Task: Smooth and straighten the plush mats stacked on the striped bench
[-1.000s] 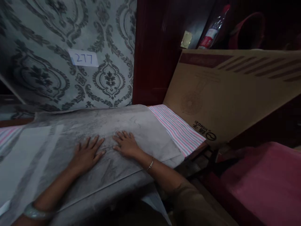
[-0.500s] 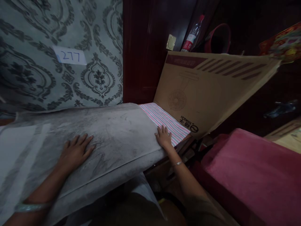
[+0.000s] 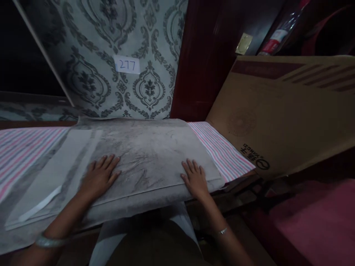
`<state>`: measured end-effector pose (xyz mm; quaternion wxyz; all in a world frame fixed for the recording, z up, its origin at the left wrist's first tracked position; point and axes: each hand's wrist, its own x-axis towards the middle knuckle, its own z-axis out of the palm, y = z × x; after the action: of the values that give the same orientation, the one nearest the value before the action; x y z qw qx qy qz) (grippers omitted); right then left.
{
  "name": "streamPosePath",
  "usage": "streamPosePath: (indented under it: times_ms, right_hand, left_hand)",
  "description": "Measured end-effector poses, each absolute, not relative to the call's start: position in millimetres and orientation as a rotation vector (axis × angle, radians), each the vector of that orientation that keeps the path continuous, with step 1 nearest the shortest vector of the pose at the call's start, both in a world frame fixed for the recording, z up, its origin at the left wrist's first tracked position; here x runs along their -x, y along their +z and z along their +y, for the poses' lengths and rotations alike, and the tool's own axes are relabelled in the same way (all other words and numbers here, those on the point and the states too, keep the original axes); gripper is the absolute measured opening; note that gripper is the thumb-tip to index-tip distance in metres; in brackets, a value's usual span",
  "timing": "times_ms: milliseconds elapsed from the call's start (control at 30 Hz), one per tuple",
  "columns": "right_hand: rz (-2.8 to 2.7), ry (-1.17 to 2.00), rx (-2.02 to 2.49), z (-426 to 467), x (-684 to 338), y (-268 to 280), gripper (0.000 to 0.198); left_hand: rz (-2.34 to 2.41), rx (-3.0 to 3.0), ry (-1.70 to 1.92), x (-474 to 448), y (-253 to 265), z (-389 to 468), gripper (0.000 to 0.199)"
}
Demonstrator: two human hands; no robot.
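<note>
the grey fabric (image 3: pixel 144 155) lies flat across the tabletop, on top of a striped cloth (image 3: pixel 222 151) that shows at both ends, so it has a soft, even bed under it. your left hand (image 3: pixel 98 177) is spread, palm down on the fabric left of its middle. your right hand (image 3: pixel 195 179) is spread too, close to the right near corner, so the fabric lies stretched between them. a cardboard box (image 3: pixel 285 111) leans just beside the cloth.

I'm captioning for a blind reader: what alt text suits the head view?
Both hands, left hand and right hand, lie flat, palms down, on a folded grey cloth spread over a striped sheet. A cardboard box leans at the right; patterned wallpaper bears a "277" label.
</note>
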<state>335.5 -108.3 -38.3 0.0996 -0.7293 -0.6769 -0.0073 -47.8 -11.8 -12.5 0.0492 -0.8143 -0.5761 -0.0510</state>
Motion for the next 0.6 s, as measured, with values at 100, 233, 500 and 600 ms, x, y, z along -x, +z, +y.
streamPosePath:
  times_ms: [100,233,500,600]
  right_hand:
    - [-1.938,-0.129,2.187,-117.5,-351.3,-49.7,0.052]
    - [-1.862,-0.250,2.169,-124.3,-359.5,-62.3,0.051]
    - [-1.816,-0.316,2.097,-122.7,-361.1,-72.8,0.051]
    - [-1.812,-0.293,2.078,-122.1,-363.4,-76.6,0.052]
  left_hand:
    - [-1.936,2.336,-0.127,78.7,-8.5,-35.3,0.066]
    - [-2.177,2.102,-0.166,114.3,-0.7,-58.9,0.073]
    - [-2.401,1.805,-0.278,160.6,-2.8,-79.2,0.088]
    - [-2.479,1.719,-0.309,175.7,-1.2,-79.3,0.082]
